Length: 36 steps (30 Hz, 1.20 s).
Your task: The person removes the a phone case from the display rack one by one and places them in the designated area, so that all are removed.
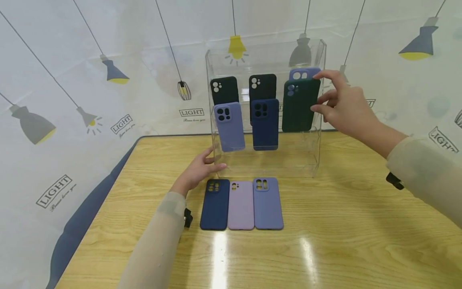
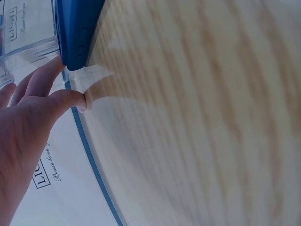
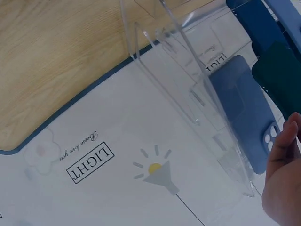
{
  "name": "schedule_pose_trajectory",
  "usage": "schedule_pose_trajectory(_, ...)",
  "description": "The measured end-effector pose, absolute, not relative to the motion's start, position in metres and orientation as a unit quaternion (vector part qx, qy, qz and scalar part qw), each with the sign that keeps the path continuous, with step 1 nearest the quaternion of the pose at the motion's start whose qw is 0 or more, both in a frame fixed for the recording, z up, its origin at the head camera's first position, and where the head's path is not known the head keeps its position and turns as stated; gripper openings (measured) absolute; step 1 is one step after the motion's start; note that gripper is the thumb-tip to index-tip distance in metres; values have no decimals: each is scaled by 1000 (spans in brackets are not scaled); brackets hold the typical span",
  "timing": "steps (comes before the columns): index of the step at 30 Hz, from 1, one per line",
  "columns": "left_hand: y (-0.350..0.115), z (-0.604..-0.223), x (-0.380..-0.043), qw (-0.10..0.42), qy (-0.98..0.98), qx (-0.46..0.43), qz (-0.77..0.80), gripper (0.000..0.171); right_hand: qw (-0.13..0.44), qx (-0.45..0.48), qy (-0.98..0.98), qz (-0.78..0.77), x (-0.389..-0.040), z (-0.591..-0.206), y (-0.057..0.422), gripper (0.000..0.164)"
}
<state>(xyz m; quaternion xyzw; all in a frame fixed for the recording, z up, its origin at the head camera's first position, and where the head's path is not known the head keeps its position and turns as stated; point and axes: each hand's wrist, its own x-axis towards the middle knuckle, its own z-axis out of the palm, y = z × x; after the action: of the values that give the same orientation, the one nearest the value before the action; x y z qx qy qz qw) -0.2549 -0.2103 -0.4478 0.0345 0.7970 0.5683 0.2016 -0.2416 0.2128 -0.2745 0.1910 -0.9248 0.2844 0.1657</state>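
A dark green phone case (image 1: 300, 106) is pinched by its right edge in my right hand (image 1: 343, 102), at the right side of a clear acrylic display stand (image 1: 231, 164). The green case overlaps a lavender-blue phone case (image 1: 314, 72) behind it; the right wrist view shows more of that blue case (image 3: 244, 113). My left hand (image 1: 196, 170) grips the stand's lower left side, thumb in front and the other fingers partly hidden behind the clear panel. In the left wrist view, the left hand (image 2: 35, 113) sits just below the corner of a blue case (image 2: 77, 33).
On the stand are two black cases (image 1: 224, 89), a periwinkle case (image 1: 231, 128) and a navy case (image 1: 265, 128). Before it on the wooden table (image 1: 346, 241), a navy case (image 1: 215, 206), a pink case (image 1: 241, 206) and a periwinkle case (image 1: 268, 206) lie side by side.
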Motion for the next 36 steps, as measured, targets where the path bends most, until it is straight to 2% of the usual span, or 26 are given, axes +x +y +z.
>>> schedule_pose_trajectory(12,-213,-449,-255,204,791,54,575,97,50,163,-930,325,-217,-285,215,74)
schedule_pose_trajectory(24,-210,-448,-256,200,797,28,569,99,-85,116,-919,368,-202,-325,223,78)
schedule_pose_trajectory(36,-210,-449,-257,199,795,30,572,98,-165,95,-882,431,-190,-375,223,81)
